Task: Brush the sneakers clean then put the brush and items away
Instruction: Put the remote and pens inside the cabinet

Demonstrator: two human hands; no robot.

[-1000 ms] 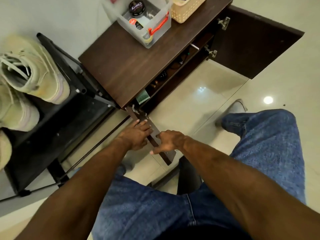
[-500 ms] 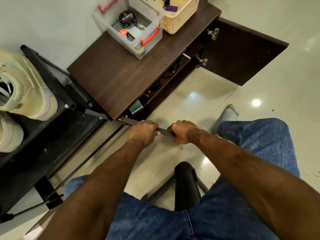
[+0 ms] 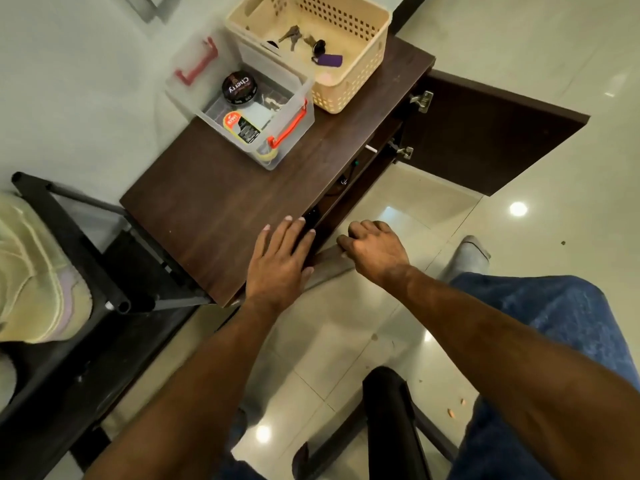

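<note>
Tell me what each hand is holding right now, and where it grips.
The right hand grips the near cabinet door by its top edge, fingers curled over it. The left hand holds nothing; it rests flat on the cabinet top.

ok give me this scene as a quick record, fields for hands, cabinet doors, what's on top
left hand: flat, fingers straight, on the cabinet top at its front edge
right hand: fingers curled on the near door, almost closed
far door: wide open
on top: clear box holding a polish tin; cream basket holding keys
left of cabinet: sneakers on black rack
</note>
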